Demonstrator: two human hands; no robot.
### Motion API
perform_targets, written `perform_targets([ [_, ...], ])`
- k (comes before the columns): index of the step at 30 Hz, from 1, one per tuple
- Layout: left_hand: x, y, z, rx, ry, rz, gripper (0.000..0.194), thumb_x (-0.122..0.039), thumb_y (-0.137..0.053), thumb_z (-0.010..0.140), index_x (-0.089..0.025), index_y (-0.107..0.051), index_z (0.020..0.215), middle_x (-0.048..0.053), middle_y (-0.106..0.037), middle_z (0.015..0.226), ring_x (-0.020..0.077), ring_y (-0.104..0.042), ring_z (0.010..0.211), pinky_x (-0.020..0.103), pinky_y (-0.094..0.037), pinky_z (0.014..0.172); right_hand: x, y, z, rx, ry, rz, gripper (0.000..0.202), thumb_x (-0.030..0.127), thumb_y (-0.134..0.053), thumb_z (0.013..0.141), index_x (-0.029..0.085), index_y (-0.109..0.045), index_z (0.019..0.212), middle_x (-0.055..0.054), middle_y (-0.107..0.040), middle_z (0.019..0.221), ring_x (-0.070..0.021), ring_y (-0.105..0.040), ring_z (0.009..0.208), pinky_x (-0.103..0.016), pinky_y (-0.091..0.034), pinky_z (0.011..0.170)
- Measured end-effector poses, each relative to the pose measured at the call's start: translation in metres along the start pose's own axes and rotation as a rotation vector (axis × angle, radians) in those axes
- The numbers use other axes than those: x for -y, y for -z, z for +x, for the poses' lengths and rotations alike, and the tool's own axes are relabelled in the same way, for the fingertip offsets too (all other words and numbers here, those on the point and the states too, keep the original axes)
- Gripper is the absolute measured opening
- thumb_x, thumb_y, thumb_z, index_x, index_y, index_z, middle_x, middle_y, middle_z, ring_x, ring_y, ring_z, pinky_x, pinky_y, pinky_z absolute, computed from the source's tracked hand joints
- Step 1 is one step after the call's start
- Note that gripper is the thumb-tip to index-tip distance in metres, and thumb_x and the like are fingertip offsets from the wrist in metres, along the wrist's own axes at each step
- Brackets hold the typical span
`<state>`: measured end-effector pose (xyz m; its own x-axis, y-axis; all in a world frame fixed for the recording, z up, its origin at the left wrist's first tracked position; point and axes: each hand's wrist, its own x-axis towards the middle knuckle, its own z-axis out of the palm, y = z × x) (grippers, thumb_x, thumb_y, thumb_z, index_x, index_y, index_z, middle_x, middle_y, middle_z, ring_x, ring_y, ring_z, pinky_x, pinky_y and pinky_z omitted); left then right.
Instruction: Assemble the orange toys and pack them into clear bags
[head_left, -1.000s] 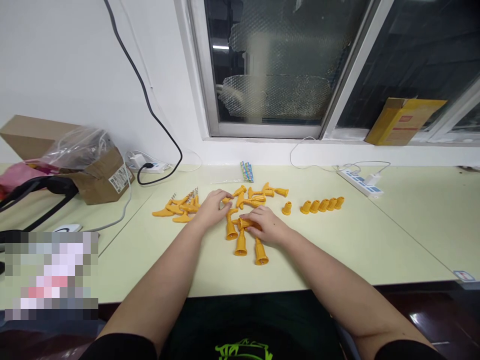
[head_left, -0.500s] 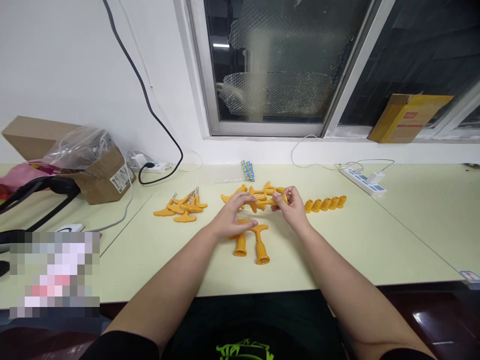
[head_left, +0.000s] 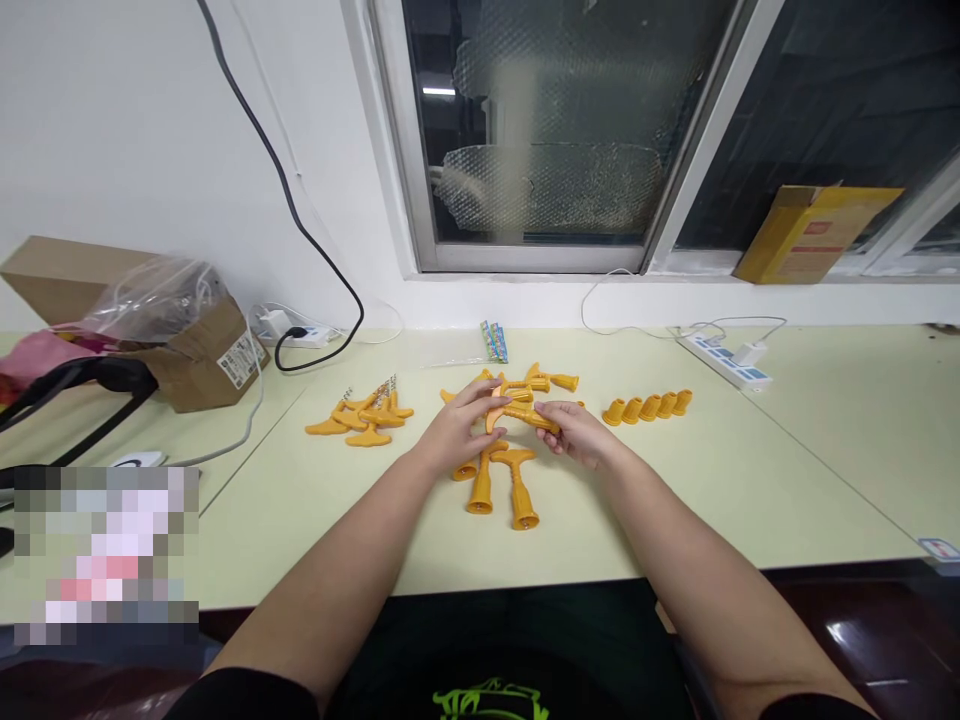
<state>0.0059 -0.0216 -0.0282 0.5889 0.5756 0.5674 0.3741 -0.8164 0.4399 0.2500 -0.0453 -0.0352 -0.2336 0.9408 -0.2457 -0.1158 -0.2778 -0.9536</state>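
Observation:
A yellow T-handled corkscrew point(head_left: 517, 412) lies level between my hands above the table. The fingers of my left hand point(head_left: 454, 430) close round its crossbar handle. Its bell-shaped sleeve end is pinched by my right hand point(head_left: 581, 435). Below my hands lies another sleeved corkscrew point(head_left: 522, 490), with a second one point(head_left: 481, 490) beside it, partly overlapped by others. More sleeved corkscrews point(head_left: 536, 378) lie behind my fingers, some partly hidden. To the left is a pile of T-handles point(head_left: 369, 437) with bare metal spirals. Several loose yellow sleeves point(head_left: 646, 407) stand in a row at right.
Small colourful packets point(head_left: 495, 342) and a clear bag lie at the back. Power strips point(head_left: 724, 362) with cables are along the wall. An open cardboard box point(head_left: 202, 350) and black straps point(head_left: 112, 375) occupy the left. A yellow carton point(head_left: 817, 235) leans on the window.
The held corkscrew has turned to show its sleeve end at right. My left hand has closed on the crossbar, and my right hand has shifted down onto the sleeve.

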Motion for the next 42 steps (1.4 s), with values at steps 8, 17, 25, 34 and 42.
perform_targets([
  [8, 0.002, 0.003, -0.001, -0.060, 0.290, -0.018, 0.031, -0.049, -0.069, 0.086, -0.020, -0.072, 0.097, 0.004, -0.067, 0.089, 0.0128, -0.060, 0.065, 0.027, -0.050, 0.064, -0.004, 0.002, -0.003, 0.005, 0.465, -0.441, 0.031, 0.046, -0.072, 0.084, 0.021, -0.061, 0.097, -0.001, -0.065, 0.088, -0.0163, -0.058, 0.076, -0.032, -0.049, 0.072],
  [17, -0.001, 0.003, 0.013, -0.304, 0.918, -0.865, 0.044, -0.041, -0.069, 0.080, -0.019, -0.061, 0.117, -0.010, -0.040, 0.050, 0.0066, -0.034, 0.038, 0.019, -0.031, 0.042, 0.001, 0.004, -0.005, -0.209, 0.982, -1.111, 0.016, 0.025, -0.062, 0.091, 0.022, -0.063, 0.106, -0.009, -0.065, 0.097, -0.0277, -0.054, 0.097, -0.044, -0.044, 0.090],
  [25, 0.035, 0.034, 0.003, -0.618, 0.860, -0.299, 0.030, -0.038, -0.067, 0.081, -0.023, -0.054, 0.104, -0.001, -0.066, 0.074, 0.0157, -0.065, 0.066, 0.027, -0.052, 0.064, 0.005, 0.042, 0.002, -0.640, 0.878, -1.097, 0.025, 0.034, -0.060, 0.089, 0.024, -0.066, 0.112, -0.008, -0.071, 0.109, -0.0299, -0.056, 0.109, -0.046, -0.041, 0.098],
  [34, 0.042, 0.054, -0.009, -0.203, 0.861, 0.476, 0.014, -0.028, -0.060, 0.080, -0.022, -0.070, 0.088, 0.007, -0.067, 0.096, 0.0239, -0.063, 0.087, 0.032, -0.044, 0.072, 0.006, 0.078, 0.005, -0.945, 0.533, -1.140, 0.012, 0.029, -0.057, 0.083, 0.025, -0.061, 0.094, -0.008, -0.072, 0.097, -0.0342, -0.055, 0.114, -0.059, -0.028, 0.108],
  [42, 0.051, 0.053, -0.014, 0.088, 0.858, 0.451, 0.021, -0.016, -0.069, 0.063, -0.022, -0.075, 0.081, 0.010, -0.069, 0.102, 0.0287, -0.064, 0.094, 0.035, -0.048, 0.078, 0.000, 0.092, 0.009, -0.870, 0.466, -1.155, 0.008, 0.028, -0.055, 0.083, 0.025, -0.062, 0.083, -0.006, -0.072, 0.088, -0.0326, -0.057, 0.103, -0.064, -0.022, 0.108],
])
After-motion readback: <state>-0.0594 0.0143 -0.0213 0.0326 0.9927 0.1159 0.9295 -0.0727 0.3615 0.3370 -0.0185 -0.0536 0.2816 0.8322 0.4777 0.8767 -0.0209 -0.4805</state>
